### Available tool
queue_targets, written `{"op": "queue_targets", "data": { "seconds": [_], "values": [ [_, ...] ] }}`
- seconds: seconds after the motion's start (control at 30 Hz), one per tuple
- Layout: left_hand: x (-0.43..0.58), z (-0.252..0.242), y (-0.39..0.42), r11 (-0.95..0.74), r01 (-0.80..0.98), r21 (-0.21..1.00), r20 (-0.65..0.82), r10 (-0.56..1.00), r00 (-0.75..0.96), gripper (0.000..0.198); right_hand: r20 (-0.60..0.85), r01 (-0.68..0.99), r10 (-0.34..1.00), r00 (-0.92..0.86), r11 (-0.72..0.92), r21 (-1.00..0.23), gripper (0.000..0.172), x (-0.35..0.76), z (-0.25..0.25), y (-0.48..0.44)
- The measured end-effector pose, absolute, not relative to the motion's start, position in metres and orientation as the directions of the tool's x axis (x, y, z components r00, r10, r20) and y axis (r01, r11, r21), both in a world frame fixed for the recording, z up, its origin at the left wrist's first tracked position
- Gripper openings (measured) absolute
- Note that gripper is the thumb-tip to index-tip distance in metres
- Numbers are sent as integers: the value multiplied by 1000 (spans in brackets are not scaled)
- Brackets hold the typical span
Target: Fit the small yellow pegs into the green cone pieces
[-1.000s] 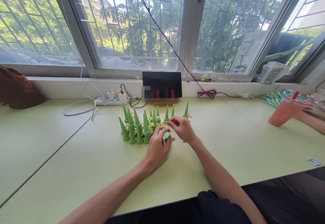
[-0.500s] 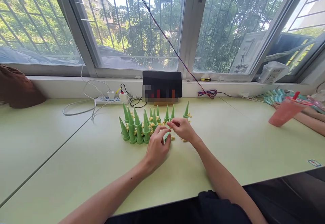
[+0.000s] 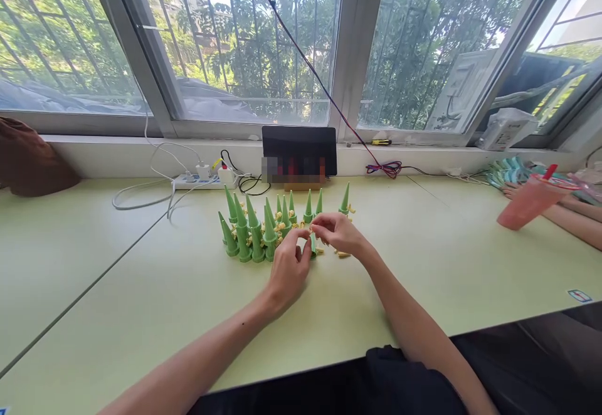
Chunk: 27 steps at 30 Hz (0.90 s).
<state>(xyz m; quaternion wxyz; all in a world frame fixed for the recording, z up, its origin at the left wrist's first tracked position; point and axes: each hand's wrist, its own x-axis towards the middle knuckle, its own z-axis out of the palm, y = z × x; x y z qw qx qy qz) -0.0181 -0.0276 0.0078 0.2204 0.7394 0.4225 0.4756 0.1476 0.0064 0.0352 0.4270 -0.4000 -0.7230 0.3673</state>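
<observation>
Several green cones (image 3: 242, 239) with round bases stand in a cluster on the pale green table (image 3: 188, 315), with small yellow pieces (image 3: 281, 227) among them. My left hand (image 3: 290, 264) is at the cluster's right side, its fingers bent around a green cone (image 3: 313, 246) that is partly covered. Fingertips of my right hand (image 3: 333, 232) are pinched together and meet those of my left hand; what lies between them is too small to name. More yellow pieces (image 3: 343, 254) lie just right of the hands. A separate cone (image 3: 345, 199) stands behind my right hand.
A dark screen (image 3: 300, 152) leans at the back by the window. White cables and a power strip (image 3: 197, 182) lie at back left, near a brown cloth (image 3: 32, 161). At right are a red cup (image 3: 531, 205) and another person's arms (image 3: 576, 220).
The fingertips have drawn slightly closer together, and the green cone beside my left hand now shows more upright. The whole view has shifted a little.
</observation>
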Motion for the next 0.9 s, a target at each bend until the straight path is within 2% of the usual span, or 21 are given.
{"op": "queue_targets", "data": {
  "seconds": [0.23, 0.53, 0.9],
  "values": [
    [-18, 11, -27, -515, 385, 766, 495, 854, 158, 24, 275, 218, 900, -337, 359, -908, 27, 147, 35, 6],
    [-19, 8, -25, -497, 394, 773, 483, 864, 144, 27, 266, 196, 891, -368, 354, -914, 25, 147, 40, 2],
    [-18, 8, -27, -484, 424, 765, 473, 870, 140, 26, 286, 209, 938, -195, 324, -923, 26, 148, 29, 14]
  ]
}}
